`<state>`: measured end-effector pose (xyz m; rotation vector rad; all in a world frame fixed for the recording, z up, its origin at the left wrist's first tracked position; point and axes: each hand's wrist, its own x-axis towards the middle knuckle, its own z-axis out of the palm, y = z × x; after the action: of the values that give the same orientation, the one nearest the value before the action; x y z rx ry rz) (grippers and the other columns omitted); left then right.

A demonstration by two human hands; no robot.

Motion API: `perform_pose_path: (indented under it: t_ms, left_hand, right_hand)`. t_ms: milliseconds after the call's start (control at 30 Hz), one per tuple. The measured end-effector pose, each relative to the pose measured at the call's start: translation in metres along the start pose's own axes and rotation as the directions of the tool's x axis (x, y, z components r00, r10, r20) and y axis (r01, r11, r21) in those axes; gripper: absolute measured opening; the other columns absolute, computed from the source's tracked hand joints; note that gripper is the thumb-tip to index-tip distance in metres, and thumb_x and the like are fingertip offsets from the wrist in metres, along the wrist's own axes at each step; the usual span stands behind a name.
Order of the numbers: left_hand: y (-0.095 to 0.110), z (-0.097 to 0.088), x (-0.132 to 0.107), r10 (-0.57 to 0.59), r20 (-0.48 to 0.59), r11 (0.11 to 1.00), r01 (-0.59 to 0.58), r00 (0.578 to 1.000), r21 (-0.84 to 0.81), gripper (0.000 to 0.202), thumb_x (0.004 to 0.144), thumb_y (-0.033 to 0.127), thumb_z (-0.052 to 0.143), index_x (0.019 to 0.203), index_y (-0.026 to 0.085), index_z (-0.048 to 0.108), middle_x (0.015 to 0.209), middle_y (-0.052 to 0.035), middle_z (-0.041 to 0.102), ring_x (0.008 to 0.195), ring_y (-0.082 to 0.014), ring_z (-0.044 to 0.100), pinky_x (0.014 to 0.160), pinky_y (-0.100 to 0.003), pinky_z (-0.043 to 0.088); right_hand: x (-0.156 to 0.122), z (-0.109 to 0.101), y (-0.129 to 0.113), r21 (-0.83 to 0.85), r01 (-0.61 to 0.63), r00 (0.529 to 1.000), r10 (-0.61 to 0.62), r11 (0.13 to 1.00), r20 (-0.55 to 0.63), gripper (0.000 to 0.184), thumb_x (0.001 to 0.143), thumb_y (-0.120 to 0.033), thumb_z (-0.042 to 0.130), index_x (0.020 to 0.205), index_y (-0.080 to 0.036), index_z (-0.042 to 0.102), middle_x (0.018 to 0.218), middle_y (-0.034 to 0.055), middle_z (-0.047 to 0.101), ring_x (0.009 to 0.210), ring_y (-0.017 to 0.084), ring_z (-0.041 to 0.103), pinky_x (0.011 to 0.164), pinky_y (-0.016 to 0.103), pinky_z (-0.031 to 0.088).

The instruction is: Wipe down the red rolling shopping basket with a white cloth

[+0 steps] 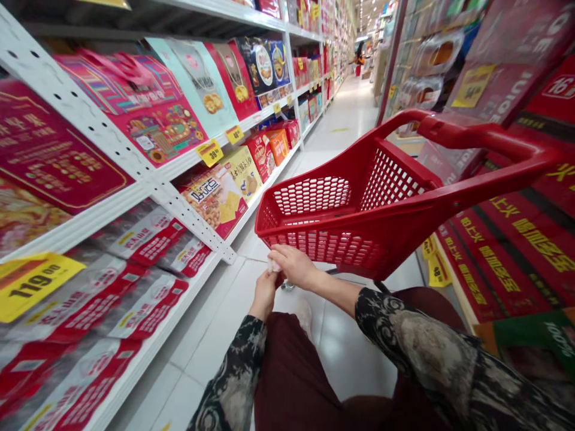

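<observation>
My left hand and my right hand meet just below the near end of a red plastic shopping cart. Together their fingers pinch a small white object; I cannot make out what it is. The right hand lies over the left, close to the cart's lower rim. The cart's basket looks empty, and its red handle rises to the right. Both my sleeves are dark with a pale pattern.
White shelves on the left carry red and colourful gift boxes with yellow price tags. Stacked red cartons line the right side. The white tiled aisle runs ahead, with a person in orange far down it.
</observation>
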<state>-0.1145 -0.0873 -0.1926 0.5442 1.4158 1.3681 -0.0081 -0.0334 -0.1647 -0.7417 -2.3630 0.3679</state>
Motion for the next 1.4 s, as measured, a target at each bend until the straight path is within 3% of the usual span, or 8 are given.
perform_pose_path:
  t_ms: [100,367,500,633,700,800,1033,1400]
  left_hand:
    - [0.004,0.013,-0.011,-0.051,0.07,0.995,0.057,0.996,-0.081,0.012,0.061,0.024,0.061,0.072,0.018,0.059,0.068,0.0005,0.063,0.073,-0.0152,0.06,0.074,-0.029,0.047]
    - [0.028,0.012,-0.03,-0.111,0.308,0.978,0.159,0.945,-0.135,0.04,0.077,0.044,0.039,0.103,0.022,0.06,0.113,-0.0061,0.061,0.107,-0.0219,0.054,0.089,-0.039,0.043]
    - [0.027,0.003,-0.025,-0.148,0.208,0.988,0.152,0.967,0.0,0.046,0.079,0.057,0.036,0.109,0.027,0.056,0.122,-0.0052,0.057,0.114,-0.0232,0.051,0.087,-0.041,0.043]
    - [0.017,-0.012,-0.01,0.086,-0.06,0.982,-0.074,0.995,0.171,0.047,0.08,0.054,0.038,0.115,0.025,0.052,0.131,-0.0073,0.049,0.121,-0.0254,0.045,0.094,-0.043,0.038]
    - [0.005,-0.019,-0.005,0.242,-0.142,0.888,-0.16,0.96,0.43,0.047,0.078,0.043,0.049,0.118,0.021,0.05,0.136,-0.0107,0.044,0.128,-0.0262,0.037,0.103,-0.042,0.029]
    - [-0.019,-0.024,-0.007,0.388,-0.032,0.6,-0.227,0.921,0.767,0.059,0.072,0.026,0.058,0.128,0.016,0.041,0.141,-0.0147,0.037,0.133,-0.0261,0.029,0.109,-0.041,0.02]
    - [-0.052,-0.021,-0.025,0.455,0.156,0.105,-0.227,0.877,0.968,0.064,0.078,0.018,0.045,0.138,0.011,0.025,0.147,-0.0177,0.023,0.137,-0.0281,0.017,0.107,-0.053,0.019]
    - [-0.036,-0.008,-0.014,0.541,0.238,-0.079,-0.232,0.807,0.969,0.069,0.077,0.021,0.047,0.139,0.006,0.021,0.147,-0.0211,0.02,0.137,-0.0307,0.014,0.105,-0.057,0.022]
  right_hand:
    - [-0.01,0.009,0.003,-0.058,0.007,1.0,-0.007,0.998,-0.005,0.027,0.085,-0.02,0.052,0.111,-0.018,0.058,0.129,0.013,0.05,0.12,0.022,0.043,0.099,0.039,0.036]
    - [-0.023,-0.011,-0.004,-0.067,0.107,0.981,-0.094,0.992,0.172,0.069,0.073,-0.023,0.062,0.135,-0.013,0.034,0.145,0.017,0.026,0.135,0.03,0.018,0.107,0.055,0.016]
    - [-0.008,-0.013,0.003,-0.152,0.242,0.96,-0.214,0.958,0.18,0.034,0.087,-0.018,0.046,0.12,-0.015,0.051,0.136,0.0131,0.045,0.131,0.023,0.03,0.106,0.05,0.025]
    - [0.019,-0.016,0.005,-0.249,0.37,0.927,-0.373,0.895,0.04,0.029,0.092,-0.02,0.041,0.118,-0.017,0.053,0.136,0.0094,0.045,0.132,0.023,0.029,0.106,0.051,0.025]
    - [0.032,-0.017,0.007,-0.292,0.422,0.896,-0.443,0.858,-0.006,0.03,0.092,-0.019,0.04,0.119,-0.018,0.052,0.138,0.0075,0.042,0.133,0.023,0.027,0.107,0.052,0.023]
    - [0.043,-0.009,0.019,-0.33,0.466,0.876,-0.48,0.821,0.044,0.028,0.091,-0.015,0.041,0.114,-0.018,0.056,0.135,0.0066,0.047,0.131,0.02,0.031,0.108,0.049,0.025]
    - [0.001,0.026,0.056,-0.412,0.504,0.864,-0.453,0.759,0.222,0.023,0.091,-0.015,0.041,0.096,-0.012,0.064,0.118,0.0095,0.06,0.121,0.02,0.045,0.106,0.041,0.032]
    - [0.026,-0.01,0.044,-0.465,0.358,0.885,-0.453,0.81,-0.107,0.03,0.092,-0.017,0.04,0.119,-0.015,0.052,0.132,0.0077,0.05,0.127,0.022,0.038,0.105,0.048,0.032]
